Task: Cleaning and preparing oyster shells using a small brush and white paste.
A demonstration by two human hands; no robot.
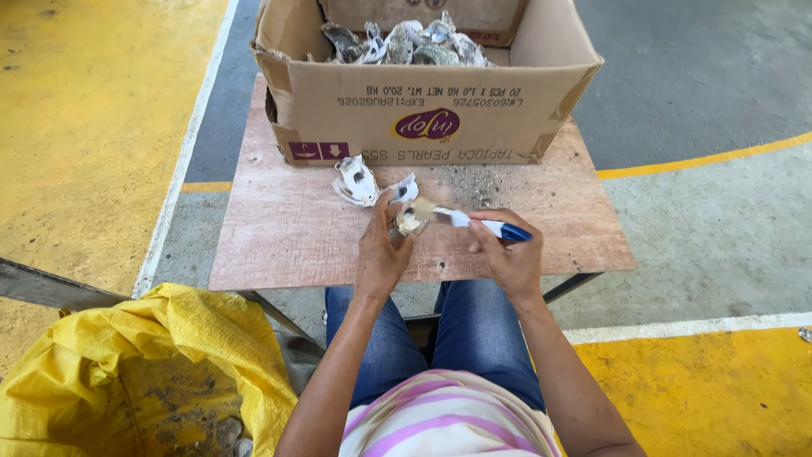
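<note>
Nearest the camera, a crumpled yellow woven sack (144, 372) gaped beside the knees, debris inside. Over the worn plywood table (288, 237) the left hand (381, 254) had its fingers clamped round a pale oyster shell (412, 218), while the right hand (507, 254) gripped a blue-handled knife (486, 227), blade at the shell. Two opened shells (365, 183) lay beyond; the cardboard box (431, 110) remained heaped, so most work seemed left.

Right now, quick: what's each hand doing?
Left hand: closed around an oyster, holding it over the table.
Right hand: closed on a blue-handled knife, its tip at the oyster.
</note>
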